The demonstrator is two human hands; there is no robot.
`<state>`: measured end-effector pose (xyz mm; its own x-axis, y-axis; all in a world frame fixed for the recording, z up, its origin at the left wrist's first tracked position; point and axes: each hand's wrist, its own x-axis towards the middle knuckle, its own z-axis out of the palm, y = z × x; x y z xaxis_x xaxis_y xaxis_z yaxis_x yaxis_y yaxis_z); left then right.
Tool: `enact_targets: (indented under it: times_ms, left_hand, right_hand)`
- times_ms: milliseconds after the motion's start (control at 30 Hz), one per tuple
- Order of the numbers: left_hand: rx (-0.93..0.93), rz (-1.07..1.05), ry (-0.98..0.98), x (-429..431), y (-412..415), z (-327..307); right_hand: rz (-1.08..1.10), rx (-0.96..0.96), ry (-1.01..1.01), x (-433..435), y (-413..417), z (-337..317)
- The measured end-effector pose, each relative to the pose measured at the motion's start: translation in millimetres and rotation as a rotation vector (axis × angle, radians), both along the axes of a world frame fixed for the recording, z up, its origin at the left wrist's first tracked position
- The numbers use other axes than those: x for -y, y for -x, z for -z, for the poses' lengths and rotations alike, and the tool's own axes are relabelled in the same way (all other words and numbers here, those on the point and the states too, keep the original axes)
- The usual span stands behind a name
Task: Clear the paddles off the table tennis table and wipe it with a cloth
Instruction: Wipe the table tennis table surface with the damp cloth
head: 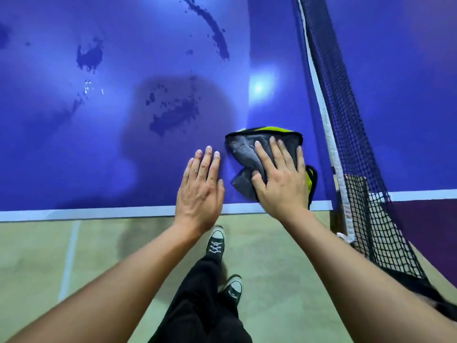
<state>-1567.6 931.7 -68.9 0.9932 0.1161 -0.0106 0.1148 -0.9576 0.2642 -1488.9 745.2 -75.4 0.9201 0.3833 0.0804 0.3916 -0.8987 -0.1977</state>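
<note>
As the blue table fills the upper view, its near edge shows a white line running left to right, and a broad stretch of blue runs away to the left and towards the far edge. Below that near edge lies a pale green floor with a thin white stripe on it. On the right the dark net, white-taped along its top, cuts across the table and hangs past the near edge, closing off that side. Dark wet patches dot the surface out from the hands, and there is a bright glare of light beside the net.

Down at the near edge, close to the net, sits the cloth: grey, bunched, with yellow-green and black trim showing, its lower end reaching the white line. The right hand lies flat on top, fingers straight and spread, thumb pressing a fold. Just beside it, apart from the cloth, the left hand rests palm down on bare table, fingers straight and held close together. Black shoes stand on the floor below.
</note>
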Motion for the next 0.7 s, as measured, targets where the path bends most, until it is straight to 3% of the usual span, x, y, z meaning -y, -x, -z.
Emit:
enact_targets:
  times_ms: [167,333,700]
  left_hand:
    - [-0.037,-0.001,0.048,-3.1,52.0,-10.7]
    - [0.000,0.024,0.102,-21.7,47.2,-21.7]
    - [0.036,-0.041,0.062,-88.1,-85.0,-20.3]
  right_hand:
    - [-0.032,-0.024,-0.018,-8.7,55.3,-3.9]
    - [0.039,-0.004,0.012,-23.7,53.1,-2.9]
    - [0.044,0.056,0.006,-78.4,-54.1,10.1]
